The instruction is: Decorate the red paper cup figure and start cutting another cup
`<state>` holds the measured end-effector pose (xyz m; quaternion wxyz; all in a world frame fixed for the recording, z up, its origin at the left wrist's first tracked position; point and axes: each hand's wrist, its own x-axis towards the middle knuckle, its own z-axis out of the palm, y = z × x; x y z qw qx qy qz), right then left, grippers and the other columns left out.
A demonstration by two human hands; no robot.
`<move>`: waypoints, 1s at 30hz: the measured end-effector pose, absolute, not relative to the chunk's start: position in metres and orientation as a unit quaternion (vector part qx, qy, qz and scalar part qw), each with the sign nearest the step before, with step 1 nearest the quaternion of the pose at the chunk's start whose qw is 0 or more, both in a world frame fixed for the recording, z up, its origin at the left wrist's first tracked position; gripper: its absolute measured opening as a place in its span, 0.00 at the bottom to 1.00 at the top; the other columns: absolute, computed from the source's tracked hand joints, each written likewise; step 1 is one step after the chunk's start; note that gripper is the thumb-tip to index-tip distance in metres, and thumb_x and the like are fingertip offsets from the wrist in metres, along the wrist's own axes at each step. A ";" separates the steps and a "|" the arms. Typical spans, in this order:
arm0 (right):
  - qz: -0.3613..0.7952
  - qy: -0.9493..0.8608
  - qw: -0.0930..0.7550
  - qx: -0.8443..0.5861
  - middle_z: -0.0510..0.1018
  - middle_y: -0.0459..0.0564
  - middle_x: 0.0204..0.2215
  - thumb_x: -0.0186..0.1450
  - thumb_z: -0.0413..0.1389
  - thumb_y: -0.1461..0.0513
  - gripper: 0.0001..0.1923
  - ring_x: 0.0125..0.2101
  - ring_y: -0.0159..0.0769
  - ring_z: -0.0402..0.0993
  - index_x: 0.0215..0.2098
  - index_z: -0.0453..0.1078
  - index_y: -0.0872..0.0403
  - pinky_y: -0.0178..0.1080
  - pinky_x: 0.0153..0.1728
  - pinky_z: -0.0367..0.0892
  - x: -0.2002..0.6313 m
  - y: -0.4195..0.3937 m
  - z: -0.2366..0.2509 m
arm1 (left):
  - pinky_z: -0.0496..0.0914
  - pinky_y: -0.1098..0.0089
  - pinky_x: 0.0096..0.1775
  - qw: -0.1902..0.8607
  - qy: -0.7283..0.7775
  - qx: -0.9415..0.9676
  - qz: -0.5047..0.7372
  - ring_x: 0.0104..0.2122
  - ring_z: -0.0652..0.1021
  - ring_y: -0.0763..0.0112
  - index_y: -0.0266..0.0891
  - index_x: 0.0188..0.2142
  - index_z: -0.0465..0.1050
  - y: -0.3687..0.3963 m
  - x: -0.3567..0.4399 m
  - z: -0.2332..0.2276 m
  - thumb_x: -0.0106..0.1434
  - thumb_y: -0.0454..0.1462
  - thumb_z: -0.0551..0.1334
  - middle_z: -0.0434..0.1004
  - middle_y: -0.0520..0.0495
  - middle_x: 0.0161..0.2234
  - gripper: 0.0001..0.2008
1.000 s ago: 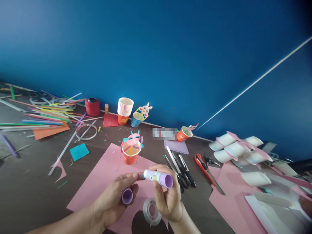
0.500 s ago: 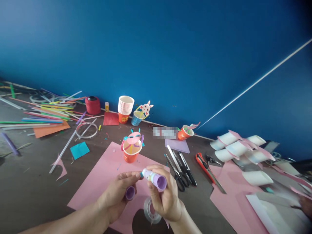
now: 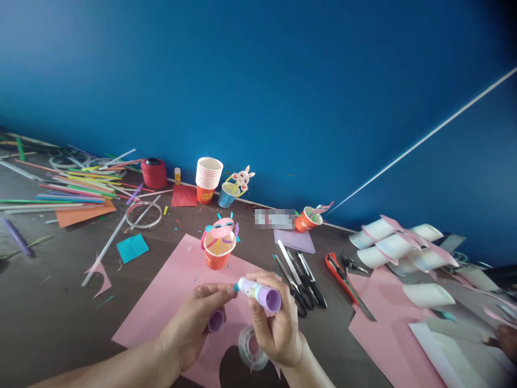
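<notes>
My right hand [image 3: 278, 318] is wrapped round a glue stick [image 3: 260, 293] with a purple base, its tip pointing left. Between the thumb and finger of my left hand [image 3: 196, 318] is a small teal paper piece [image 3: 236, 288], touching or very near the tip of the glue stick. The same hand also holds a purple cap [image 3: 215, 321] in its curled fingers. Both hands are above a pink paper sheet [image 3: 161, 302]. Just beyond them stands an orange paper cup [image 3: 217, 260] with a pink paper face and coloured straw pieces. A clear tape roll [image 3: 252, 347] lies below my right hand.
Scissors [image 3: 301, 304], pens [image 3: 311, 280] and an orange utility knife [image 3: 349, 285] lie to the right. White paper tubes [image 3: 391, 245] are stacked farther right, near another person's hand [image 3: 507, 339]. Straws [image 3: 81, 188], red thread [image 3: 154, 173] and stacked cups [image 3: 209, 178] are at back left.
My right hand and the glue stick have shifted slightly right, away from the left fingers. The left hand stays nearly still with the teal piece and cap.
</notes>
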<state>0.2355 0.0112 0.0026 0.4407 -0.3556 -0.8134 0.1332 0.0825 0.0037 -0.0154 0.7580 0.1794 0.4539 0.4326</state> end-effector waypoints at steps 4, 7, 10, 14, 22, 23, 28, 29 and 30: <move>0.139 -0.815 0.441 -0.351 0.69 0.57 0.39 0.60 0.49 0.68 0.17 0.42 0.42 0.67 0.48 0.57 0.57 0.46 0.39 0.67 0.236 0.010 0.003 | 0.53 0.77 0.20 0.746 0.468 0.206 0.427 0.17 0.60 0.83 0.35 0.25 0.74 0.004 0.083 -0.015 0.46 0.40 0.68 0.65 0.54 0.18 0.10; 0.147 -0.817 0.433 -0.351 0.69 0.57 0.39 0.59 0.49 0.68 0.17 0.41 0.42 0.68 0.47 0.57 0.58 0.45 0.39 0.67 0.235 0.010 0.004 | 0.53 0.77 0.21 0.742 0.473 0.215 0.423 0.17 0.60 0.83 0.35 0.24 0.73 0.005 0.082 -0.016 0.47 0.41 0.67 0.63 0.54 0.17 0.10; 0.143 -0.815 0.427 -0.364 0.70 0.57 0.38 0.60 0.49 0.67 0.15 0.41 0.42 0.68 0.46 0.58 0.57 0.45 0.39 0.67 0.235 0.010 0.005 | 0.53 0.76 0.21 0.736 0.485 0.209 0.423 0.16 0.61 0.82 0.35 0.23 0.72 0.005 0.081 -0.018 0.46 0.41 0.67 0.63 0.55 0.16 0.11; 0.136 -0.787 0.462 -0.387 0.69 0.57 0.39 0.60 0.48 0.67 0.15 0.42 0.42 0.68 0.46 0.58 0.57 0.46 0.40 0.67 0.236 0.010 0.004 | 0.52 0.76 0.20 0.730 0.498 0.214 0.416 0.16 0.60 0.82 0.35 0.24 0.73 0.005 0.081 -0.021 0.46 0.42 0.67 0.62 0.55 0.15 0.12; 0.222 -0.769 0.466 -0.377 0.67 0.57 0.39 0.61 0.46 0.67 0.14 0.41 0.41 0.67 0.46 0.58 0.57 0.45 0.39 0.67 0.232 0.007 0.004 | 0.52 0.76 0.19 0.719 0.472 0.279 0.428 0.16 0.60 0.82 0.34 0.23 0.73 0.003 0.083 -0.016 0.48 0.43 0.66 0.60 0.55 0.15 0.12; 0.227 -0.768 0.461 -0.382 0.67 0.57 0.39 0.61 0.46 0.67 0.13 0.41 0.41 0.67 0.46 0.58 0.57 0.44 0.39 0.67 0.232 0.007 0.005 | 0.52 0.76 0.18 0.713 0.467 0.293 0.433 0.16 0.60 0.82 0.34 0.23 0.73 0.003 0.083 -0.016 0.48 0.43 0.66 0.60 0.55 0.17 0.12; 0.209 -0.761 0.438 -0.430 0.68 0.55 0.38 0.61 0.48 0.67 0.12 0.39 0.39 0.67 0.44 0.60 0.56 0.43 0.39 0.66 0.234 0.012 0.006 | 0.52 0.76 0.19 0.705 0.459 0.302 0.449 0.16 0.60 0.82 0.35 0.21 0.72 0.004 0.081 -0.017 0.48 0.42 0.66 0.61 0.55 0.19 0.12; 0.203 -0.757 0.439 -0.439 0.68 0.55 0.37 0.61 0.48 0.66 0.11 0.38 0.38 0.67 0.44 0.61 0.56 0.43 0.39 0.66 0.235 0.013 0.005 | 0.52 0.76 0.19 0.710 0.465 0.284 0.445 0.16 0.60 0.82 0.35 0.22 0.72 0.005 0.080 -0.018 0.48 0.42 0.66 0.61 0.55 0.18 0.11; 0.198 -0.751 0.448 -0.443 0.68 0.55 0.37 0.61 0.48 0.67 0.12 0.38 0.39 0.68 0.44 0.60 0.56 0.43 0.39 0.66 0.236 0.013 0.005 | 0.52 0.76 0.20 0.717 0.471 0.262 0.443 0.16 0.60 0.82 0.35 0.22 0.72 0.006 0.079 -0.018 0.48 0.42 0.66 0.61 0.55 0.17 0.11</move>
